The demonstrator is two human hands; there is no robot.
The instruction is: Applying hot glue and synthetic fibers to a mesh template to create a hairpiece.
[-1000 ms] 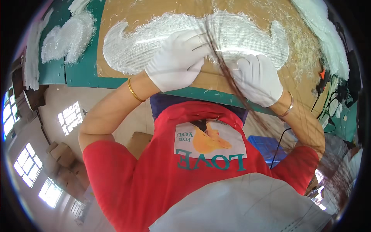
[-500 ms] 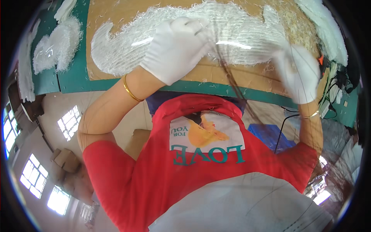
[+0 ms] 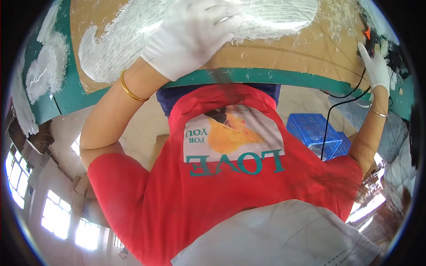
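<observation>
A long white shaggy piece with a ribbed surface (image 3: 275,15) lies on a brown cardboard sheet (image 3: 262,55). My left hand (image 3: 191,37), in a white glove, rests over the middle of this piece with its fingers bent and close together. Something thin and shiny shows at those fingers, too small to name. At the right end of the cardboard, my gloved right hand (image 3: 377,68) is at a black tool with an orange part (image 3: 370,37). Its thumb stands apart from the other fingers, which are partly hidden.
The cardboard covers part of a green table (image 3: 266,79). White fluffy pieces (image 3: 46,66) lie at the far left, and more white material is at the upper right. A black cable (image 3: 330,119) hangs by the right arm, near blue plastic crates (image 3: 313,133) on the floor.
My right hand has moved right, from beside the white piece to the black and orange tool. My left hand stays on the piece; the whole view has shifted slightly.
</observation>
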